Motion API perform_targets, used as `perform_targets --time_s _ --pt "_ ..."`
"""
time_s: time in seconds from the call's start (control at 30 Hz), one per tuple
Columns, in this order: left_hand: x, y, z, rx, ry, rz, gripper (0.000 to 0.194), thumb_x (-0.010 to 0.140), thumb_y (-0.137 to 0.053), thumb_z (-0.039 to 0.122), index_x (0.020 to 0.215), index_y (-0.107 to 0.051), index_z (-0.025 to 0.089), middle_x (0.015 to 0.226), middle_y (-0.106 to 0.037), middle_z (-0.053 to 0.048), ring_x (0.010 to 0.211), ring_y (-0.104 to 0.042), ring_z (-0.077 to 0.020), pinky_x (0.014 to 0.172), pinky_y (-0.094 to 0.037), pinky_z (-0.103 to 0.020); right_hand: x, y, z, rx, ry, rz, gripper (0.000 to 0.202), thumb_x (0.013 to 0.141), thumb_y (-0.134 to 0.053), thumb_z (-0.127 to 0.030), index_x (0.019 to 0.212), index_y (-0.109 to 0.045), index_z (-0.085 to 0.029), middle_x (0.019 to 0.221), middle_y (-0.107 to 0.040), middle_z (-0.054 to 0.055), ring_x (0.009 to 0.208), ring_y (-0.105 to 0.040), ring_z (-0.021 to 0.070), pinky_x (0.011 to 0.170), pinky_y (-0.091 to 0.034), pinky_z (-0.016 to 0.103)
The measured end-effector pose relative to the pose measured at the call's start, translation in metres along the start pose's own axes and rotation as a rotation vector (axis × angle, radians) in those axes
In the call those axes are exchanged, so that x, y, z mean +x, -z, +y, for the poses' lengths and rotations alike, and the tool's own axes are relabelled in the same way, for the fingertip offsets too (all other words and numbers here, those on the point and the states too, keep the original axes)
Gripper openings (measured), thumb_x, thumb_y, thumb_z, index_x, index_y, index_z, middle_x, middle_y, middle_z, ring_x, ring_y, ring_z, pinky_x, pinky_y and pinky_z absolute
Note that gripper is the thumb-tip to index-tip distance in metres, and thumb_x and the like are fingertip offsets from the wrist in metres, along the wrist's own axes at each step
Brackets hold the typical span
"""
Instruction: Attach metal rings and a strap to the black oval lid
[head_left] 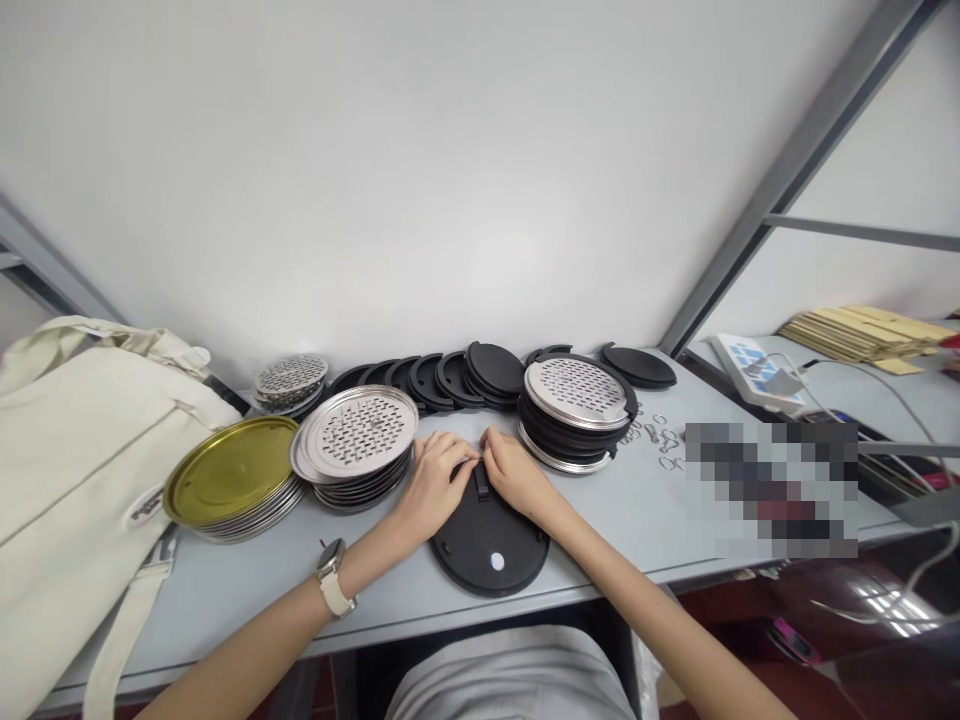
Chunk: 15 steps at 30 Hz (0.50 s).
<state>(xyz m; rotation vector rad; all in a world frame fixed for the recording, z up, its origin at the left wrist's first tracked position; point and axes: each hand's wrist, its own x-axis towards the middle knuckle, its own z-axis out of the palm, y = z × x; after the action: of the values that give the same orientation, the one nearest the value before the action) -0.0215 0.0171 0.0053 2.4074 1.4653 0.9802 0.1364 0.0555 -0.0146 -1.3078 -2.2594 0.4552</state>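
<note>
A black round disc (491, 548) with a white dot near its front edge lies on the table in front of me. A small raised black tab (481, 485) sits toward its far side. From the left, my left hand (442, 472) closes with thumb and fingertips pinched at the disc's far edge. Beside it, my right hand (514, 470) has its fingers bent in, its fingertips almost meeting the left ones. Any small part between the fingertips is hidden. A stack topped with perforated metal discs (367, 432) stands by my left hand.
Gold-coloured metal discs (234, 470) are stacked at left, beside a cream bag (82, 430). More black discs (495, 370) line the wall. Another metal-topped stack (576, 392) stands behind my right hand. Small metal rings or clips (667, 445) lie at right, near a pixelated patch.
</note>
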Motion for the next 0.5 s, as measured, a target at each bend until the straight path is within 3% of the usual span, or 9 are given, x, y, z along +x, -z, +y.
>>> perform_targets --time_s 0.37,0.5 --pt "0.0061 0.0028 -0.0082 -0.1 -0.008 -0.03 0.009 0.09 -0.055 0.016 0.088 -0.063 0.02 0.089 -0.061 -0.001 0.091 -0.056 -0.018 0.086 -0.038 -0.033 -0.0005 -0.0008 0.0005 -0.022 -0.013 0.003 0.015 0.091 -0.035 -0.008 0.09 -0.048 -0.016 0.085 -0.063 0.01 0.082 -0.057 0.0199 0.077 -0.042 0.029" --pt "0.0069 0.0033 -0.0072 -0.223 0.042 -0.04 0.01 0.089 -0.054 0.016 0.087 -0.063 0.019 0.088 -0.058 -0.001 0.078 -0.056 -0.0135 0.075 -0.044 -0.026 -0.0009 -0.0004 -0.0002 -0.034 -0.016 0.003 0.015 0.092 -0.036 -0.009 0.09 -0.048 -0.015 0.085 -0.063 0.01 0.082 -0.057 0.0202 0.077 -0.042 0.029"
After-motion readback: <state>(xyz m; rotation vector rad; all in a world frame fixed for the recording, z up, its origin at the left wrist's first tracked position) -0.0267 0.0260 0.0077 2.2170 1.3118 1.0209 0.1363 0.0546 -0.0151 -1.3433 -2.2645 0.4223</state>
